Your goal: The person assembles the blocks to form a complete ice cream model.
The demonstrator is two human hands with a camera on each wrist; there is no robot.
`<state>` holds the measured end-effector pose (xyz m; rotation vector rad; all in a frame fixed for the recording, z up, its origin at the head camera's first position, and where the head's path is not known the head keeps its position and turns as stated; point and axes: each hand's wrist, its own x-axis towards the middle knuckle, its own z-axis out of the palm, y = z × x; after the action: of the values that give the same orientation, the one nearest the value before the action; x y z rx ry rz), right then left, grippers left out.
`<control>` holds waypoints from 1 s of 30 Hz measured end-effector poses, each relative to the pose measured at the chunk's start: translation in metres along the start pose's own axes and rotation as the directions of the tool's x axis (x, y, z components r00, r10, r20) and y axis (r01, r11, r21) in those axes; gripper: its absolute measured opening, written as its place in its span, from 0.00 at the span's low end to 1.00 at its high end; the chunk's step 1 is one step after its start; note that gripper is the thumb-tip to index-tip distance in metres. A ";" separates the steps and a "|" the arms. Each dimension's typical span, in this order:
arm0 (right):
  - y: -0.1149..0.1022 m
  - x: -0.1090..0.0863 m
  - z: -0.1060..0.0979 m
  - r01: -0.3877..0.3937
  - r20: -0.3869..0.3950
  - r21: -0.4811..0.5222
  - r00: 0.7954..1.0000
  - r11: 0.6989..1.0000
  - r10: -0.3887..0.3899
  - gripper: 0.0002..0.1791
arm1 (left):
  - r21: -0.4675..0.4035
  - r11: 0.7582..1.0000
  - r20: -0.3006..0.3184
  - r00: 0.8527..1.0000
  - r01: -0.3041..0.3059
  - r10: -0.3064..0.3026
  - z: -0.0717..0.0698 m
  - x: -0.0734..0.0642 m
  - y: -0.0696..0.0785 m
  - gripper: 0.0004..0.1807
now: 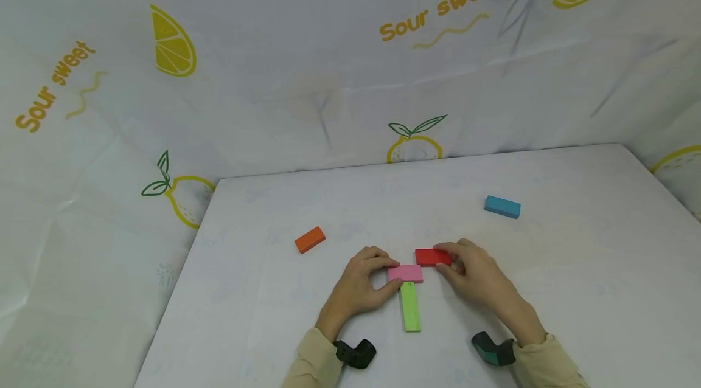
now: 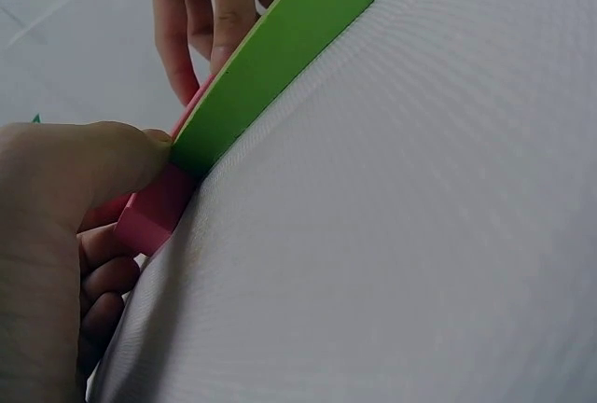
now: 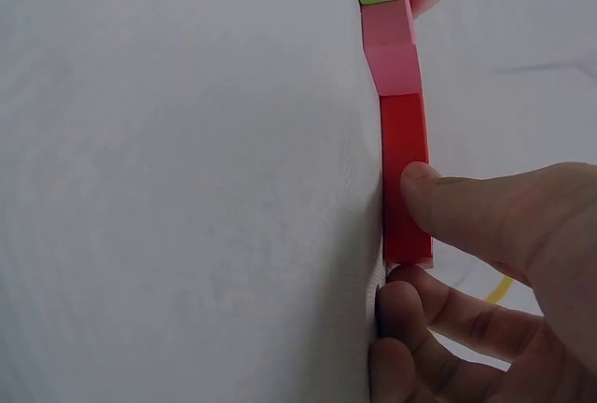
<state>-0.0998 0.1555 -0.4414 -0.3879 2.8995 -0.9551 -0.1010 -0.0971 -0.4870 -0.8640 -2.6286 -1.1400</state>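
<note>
My left hand (image 1: 357,286) pinches a pink block (image 1: 408,274) between thumb and fingers, flat on the table. A light green block (image 1: 410,310) stretches from the pink block's near side toward me, forming a T with it. With thumb and fingers, my right hand (image 1: 477,273) grips a red block (image 1: 426,257) at the pink block's far right corner. In the right wrist view, the red block (image 3: 403,137) appears in line with the pink block (image 3: 394,67), its thumb on the side. The left wrist view shows the left thumb where the green block (image 2: 284,62) meets the pink one.
An orange block (image 1: 310,239) lies farther back on the left, apart from the others. Toward the back right lies a blue block (image 1: 502,207). The white-covered table (image 1: 246,291) ends at a wall cloth (image 1: 285,102) printed with lemons.
</note>
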 end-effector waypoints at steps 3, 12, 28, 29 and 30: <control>0.000 0.000 0.001 0.013 -0.007 0.005 1.000 1.000 -0.013 0.20 | -0.002 1.000 0.006 1.000 0.009 -0.009 -0.001 0.000 0.000 0.13; -0.005 0.001 0.003 0.019 0.010 0.005 1.000 1.000 -0.019 0.22 | 0.013 1.000 -0.004 1.000 -0.011 0.011 -0.001 0.000 0.000 0.13; -0.007 0.001 0.003 0.039 0.006 0.038 0.999 0.998 -0.040 0.26 | 0.011 1.000 0.004 1.000 -0.009 0.009 0.000 0.001 -0.001 0.13; -0.006 0.001 0.003 0.038 -0.001 0.045 0.999 0.998 -0.038 0.26 | 0.013 1.000 0.003 1.000 -0.011 0.011 0.000 0.001 -0.001 0.13; -0.005 0.002 0.003 0.036 -0.009 0.052 0.999 0.998 -0.035 0.26 | 0.015 1.000 0.002 1.000 -0.011 0.011 0.000 0.001 -0.001 0.13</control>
<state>-0.0997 0.1495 -0.4402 -0.4343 2.8770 -1.0371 -0.1023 -0.0975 -0.4874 -0.8764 -2.6274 -1.1161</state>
